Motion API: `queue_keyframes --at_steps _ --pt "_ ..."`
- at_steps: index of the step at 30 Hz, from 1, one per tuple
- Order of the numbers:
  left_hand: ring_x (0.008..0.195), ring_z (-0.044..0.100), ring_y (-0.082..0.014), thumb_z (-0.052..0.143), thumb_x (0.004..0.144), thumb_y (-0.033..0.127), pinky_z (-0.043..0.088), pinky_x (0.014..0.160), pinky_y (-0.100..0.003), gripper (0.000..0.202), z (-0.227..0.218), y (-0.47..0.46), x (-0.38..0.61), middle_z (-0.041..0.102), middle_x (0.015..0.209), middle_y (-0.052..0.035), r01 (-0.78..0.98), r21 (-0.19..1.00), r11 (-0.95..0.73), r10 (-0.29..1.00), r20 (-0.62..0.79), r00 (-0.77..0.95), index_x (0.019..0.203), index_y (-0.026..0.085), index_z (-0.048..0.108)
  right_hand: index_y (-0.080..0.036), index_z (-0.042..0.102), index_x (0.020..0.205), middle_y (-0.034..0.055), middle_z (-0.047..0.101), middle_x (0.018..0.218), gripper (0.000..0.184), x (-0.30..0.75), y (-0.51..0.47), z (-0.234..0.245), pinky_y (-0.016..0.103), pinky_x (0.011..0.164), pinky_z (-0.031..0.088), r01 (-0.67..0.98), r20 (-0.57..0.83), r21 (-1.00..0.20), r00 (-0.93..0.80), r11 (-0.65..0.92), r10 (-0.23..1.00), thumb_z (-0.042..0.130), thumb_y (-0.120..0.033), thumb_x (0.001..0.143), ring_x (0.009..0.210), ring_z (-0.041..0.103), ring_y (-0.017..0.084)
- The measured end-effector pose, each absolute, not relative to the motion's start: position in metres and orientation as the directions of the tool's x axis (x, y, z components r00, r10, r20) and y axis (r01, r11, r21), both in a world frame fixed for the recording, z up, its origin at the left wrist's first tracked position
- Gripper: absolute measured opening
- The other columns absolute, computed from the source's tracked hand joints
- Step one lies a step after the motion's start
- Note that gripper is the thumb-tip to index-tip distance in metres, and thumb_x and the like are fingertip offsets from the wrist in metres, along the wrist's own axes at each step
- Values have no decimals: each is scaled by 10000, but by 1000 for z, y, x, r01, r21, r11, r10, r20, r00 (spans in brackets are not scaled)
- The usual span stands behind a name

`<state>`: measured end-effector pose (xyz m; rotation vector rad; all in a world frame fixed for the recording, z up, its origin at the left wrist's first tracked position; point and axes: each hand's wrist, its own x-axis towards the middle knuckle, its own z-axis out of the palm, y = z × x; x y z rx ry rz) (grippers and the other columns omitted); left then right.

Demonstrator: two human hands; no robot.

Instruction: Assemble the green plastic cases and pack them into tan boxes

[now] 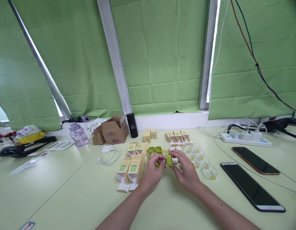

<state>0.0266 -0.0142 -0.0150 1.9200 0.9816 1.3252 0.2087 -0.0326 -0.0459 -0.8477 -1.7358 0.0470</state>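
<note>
Here, a rounded lime-green case point(169, 160) in the right hand point(187, 172), left hand point(153, 171) indistinct in grip.

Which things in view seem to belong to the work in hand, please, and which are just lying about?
Likely part of the work: held green case; cartons; clear containers; small yellow pieces.

Apparently lying about: two phones; power strip; white charger; black cylinder; purple bottle.
</note>
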Motion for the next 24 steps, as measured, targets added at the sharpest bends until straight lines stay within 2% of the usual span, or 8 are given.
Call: queue_keyframes --at_steps 9,24 --pt "790 607 -186 652 966 423 507 745 -313 274 -13 -16 26 603 860 -35 206 826 -525 846 482 227 819 192 644 -266 605 1363 128 724 1296 440 207 -34 -43 522 1037 614 491 836 -438 -86 754 542 591 -140 942 1265 685 322" --pt "804 600 -185 620 970 343 502 762 -317 228 -10 -17 25 590 865 -32 226 819 -528 845 481 232 800 190 626 -271 586 1364 119 709 1316 427 207 -33 -44 515 1065 593 482 820 -461 -90 745 565 597 -150 955 1296 661 313"
